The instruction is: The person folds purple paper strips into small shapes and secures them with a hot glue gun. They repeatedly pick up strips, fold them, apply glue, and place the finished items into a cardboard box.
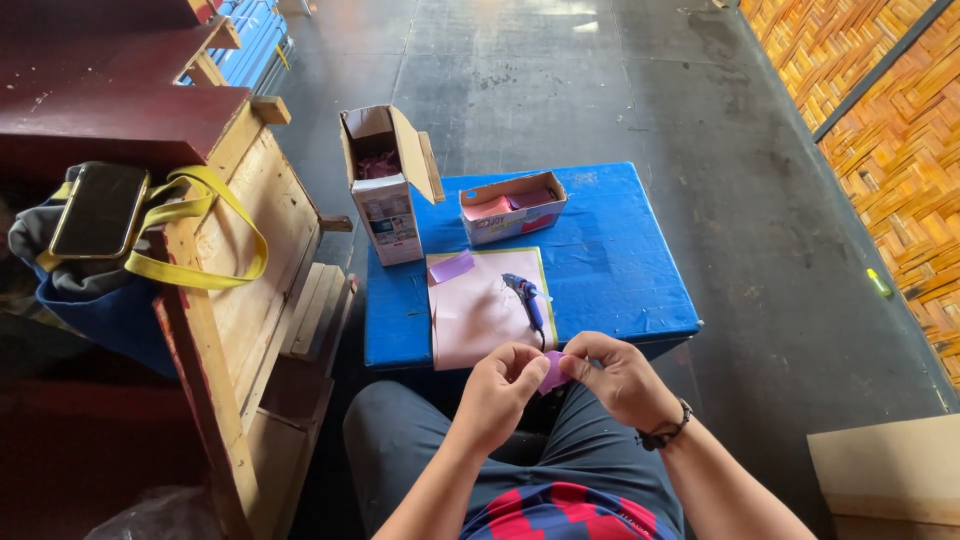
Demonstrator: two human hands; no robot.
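Note:
Over my lap, my left hand and my right hand meet, both pinching a small purple paper piece between their fingertips. In front of them stands a low blue table. A pink paper sheet lies on it with a blue glue gun resting on its right side. A small purple scrap sits at the sheet's top left corner.
A tall open cardboard box and a low open box with pink pieces stand at the table's far side. On the left is a wooden bench bearing a blue bag with yellow straps and a phone. A woven wall runs along the right.

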